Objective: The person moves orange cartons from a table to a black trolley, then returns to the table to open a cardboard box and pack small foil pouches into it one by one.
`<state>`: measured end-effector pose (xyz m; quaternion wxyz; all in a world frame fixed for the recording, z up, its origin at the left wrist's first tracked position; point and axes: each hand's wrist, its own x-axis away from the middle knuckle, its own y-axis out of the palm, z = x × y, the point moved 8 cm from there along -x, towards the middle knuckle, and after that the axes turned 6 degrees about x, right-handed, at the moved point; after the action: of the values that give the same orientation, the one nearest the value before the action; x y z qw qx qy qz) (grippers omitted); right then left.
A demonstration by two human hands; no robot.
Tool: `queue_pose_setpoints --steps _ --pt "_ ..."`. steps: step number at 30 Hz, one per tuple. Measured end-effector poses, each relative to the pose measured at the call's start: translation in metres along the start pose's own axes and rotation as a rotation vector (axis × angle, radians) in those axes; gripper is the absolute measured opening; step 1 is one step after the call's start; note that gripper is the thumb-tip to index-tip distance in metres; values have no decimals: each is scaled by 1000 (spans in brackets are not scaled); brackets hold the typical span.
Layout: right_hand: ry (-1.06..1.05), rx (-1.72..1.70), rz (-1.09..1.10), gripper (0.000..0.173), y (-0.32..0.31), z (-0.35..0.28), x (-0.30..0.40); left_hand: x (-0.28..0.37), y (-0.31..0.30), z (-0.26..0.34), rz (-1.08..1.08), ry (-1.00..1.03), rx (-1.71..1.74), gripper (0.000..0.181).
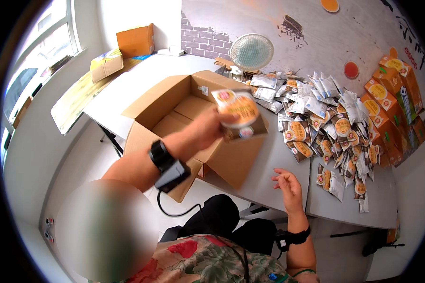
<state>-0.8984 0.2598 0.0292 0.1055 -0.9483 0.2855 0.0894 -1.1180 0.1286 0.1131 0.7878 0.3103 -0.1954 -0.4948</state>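
My left hand [207, 129] grips a brown-and-white printed milk pouch [246, 116], slightly blurred, over the right side of an open cardboard box [163, 93]. The box's flaps stand spread outward, and bare cardboard shows in the visible part of its inside. My right hand [288, 185] is raised above the grey table near its front edge, fingers apart and slightly curled, with nothing in it. To its right lies a large heap of similar pouches [318, 109], some face up, others showing white backs. Several loose pouches [334, 184] lie at the heap's near edge.
Orange printed cartons [384, 106] stand against the wall behind the heap. A small round fan [251, 53] is behind the box. Two more boxes, a brown one [135, 39] and a yellow one [107, 64], sit at the far left. A cable [173, 214] hangs from my left wrist device.
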Motion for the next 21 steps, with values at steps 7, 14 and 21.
queue_pose_setpoints --steps 7,14,21 --pt "73 174 190 14 -42 57 12 -85 -138 41 126 -276 -369 32" --pt "75 138 244 16 -40 60 14 -143 -222 -5 255 -563 -581 29" --pt "96 186 229 16 -36 59 16 -182 -265 -44 172 -420 -749 23"
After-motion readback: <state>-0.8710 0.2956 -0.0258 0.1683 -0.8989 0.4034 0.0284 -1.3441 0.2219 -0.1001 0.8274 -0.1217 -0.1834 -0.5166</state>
